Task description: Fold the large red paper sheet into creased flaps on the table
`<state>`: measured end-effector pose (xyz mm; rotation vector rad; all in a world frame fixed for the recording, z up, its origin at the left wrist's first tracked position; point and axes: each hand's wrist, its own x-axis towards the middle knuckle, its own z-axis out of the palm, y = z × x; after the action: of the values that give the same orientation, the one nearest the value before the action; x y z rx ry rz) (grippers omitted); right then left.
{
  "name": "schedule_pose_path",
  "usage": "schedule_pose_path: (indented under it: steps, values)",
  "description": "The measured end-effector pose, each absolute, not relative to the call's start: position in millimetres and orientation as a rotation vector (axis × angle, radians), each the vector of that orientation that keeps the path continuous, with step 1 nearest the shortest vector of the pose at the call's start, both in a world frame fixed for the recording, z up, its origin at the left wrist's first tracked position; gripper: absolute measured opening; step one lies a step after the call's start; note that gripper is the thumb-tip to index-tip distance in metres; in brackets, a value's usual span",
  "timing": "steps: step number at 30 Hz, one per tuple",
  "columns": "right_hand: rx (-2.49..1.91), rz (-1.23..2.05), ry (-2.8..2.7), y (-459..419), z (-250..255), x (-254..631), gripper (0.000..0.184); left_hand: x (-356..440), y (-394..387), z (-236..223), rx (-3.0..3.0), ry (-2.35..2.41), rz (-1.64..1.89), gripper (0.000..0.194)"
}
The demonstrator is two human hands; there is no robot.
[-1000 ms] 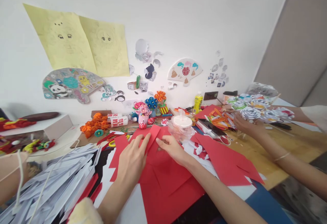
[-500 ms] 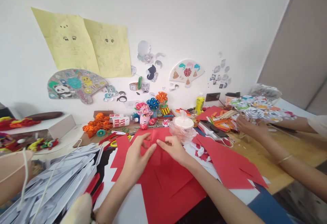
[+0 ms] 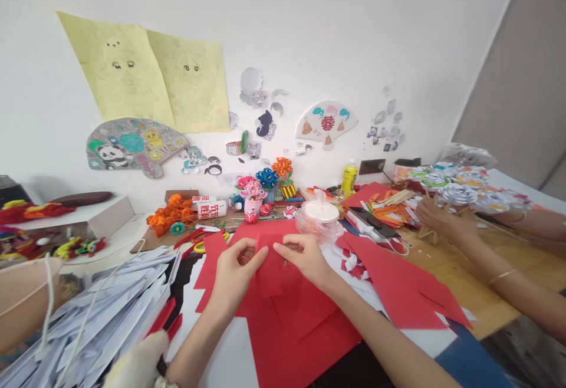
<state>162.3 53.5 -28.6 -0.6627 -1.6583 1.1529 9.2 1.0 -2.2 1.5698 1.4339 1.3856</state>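
Note:
My left hand (image 3: 236, 276) and my right hand (image 3: 299, 257) meet over a folded piece of red paper (image 3: 269, 270) in the middle of the table. Both hands pinch its upper edge, thumbs and forefingers closed on the fold. The piece lies on larger sheets of red paper (image 3: 305, 329) spread toward me. A plastic cup with a white lid (image 3: 322, 212) in a clear bag stands just beyond my right hand.
Another person's hands (image 3: 437, 218) at the right handle paper flowers (image 3: 464, 187) over a wooden tabletop (image 3: 469, 282). More cut red paper (image 3: 398, 288) lies right. White paper strips (image 3: 106, 305) pile at the left. Glue bottles (image 3: 207, 207), small flower crafts (image 3: 265, 184) and a yellow bottle (image 3: 349, 178) line the wall.
The pointed top of the red paper has been folded down flat. My hands have closed from flat pressing into a pinch on the fold. The other person's hands shifted slightly right.

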Motion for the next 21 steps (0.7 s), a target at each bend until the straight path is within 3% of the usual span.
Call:
schedule_pose_path:
  steps: [21]
  values:
    - [-0.622, 1.161, -1.716, 53.9, -25.9, 165.4, 0.035, 9.4, -3.2, 5.3, 1.377, 1.369, 1.330, 0.032]
